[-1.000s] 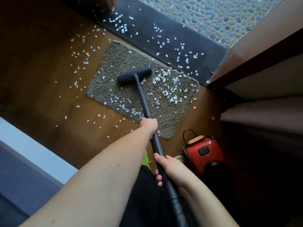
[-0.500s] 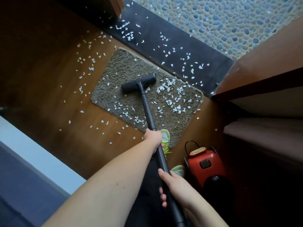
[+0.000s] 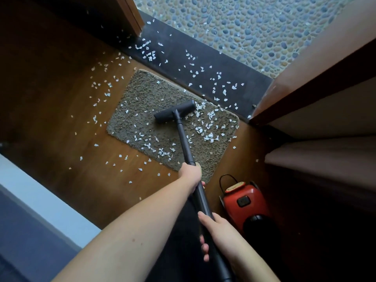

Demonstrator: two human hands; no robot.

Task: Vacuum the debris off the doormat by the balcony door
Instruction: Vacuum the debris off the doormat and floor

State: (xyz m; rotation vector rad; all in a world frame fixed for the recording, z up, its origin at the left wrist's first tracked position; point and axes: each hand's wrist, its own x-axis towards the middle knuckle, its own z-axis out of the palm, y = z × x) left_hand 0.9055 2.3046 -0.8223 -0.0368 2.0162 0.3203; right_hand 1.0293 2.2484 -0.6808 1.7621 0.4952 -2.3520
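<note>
Both hands grip the wand (image 3: 184,139): left hand (image 3: 191,174) forward, right hand (image 3: 218,228) behind. Nozzle (image 3: 175,113) sits mid-mat (image 3: 142,102), scraps (image 3: 203,129) thick toward right edge. Risk: light mat bunches under suction; nozzle flicks scraps onto floor (image 3: 61,98).

Doormat (image 3: 142,110): grey-brown, speckled shaggy texture. Debris (image 3: 209,136): small white flakes on mat, floor and threshold. Vacuum nozzle (image 3: 175,113) and wand (image 3: 186,145): black. Vacuum cleaner body (image 3: 247,204): red-orange with black button and black handle loop. Floor (image 3: 61,98): warm brown wood. Threshold (image 3: 223,70): dark grey. Balcony floor (image 3: 244,27): pebble pattern, blue-grey and beige stones.
</note>
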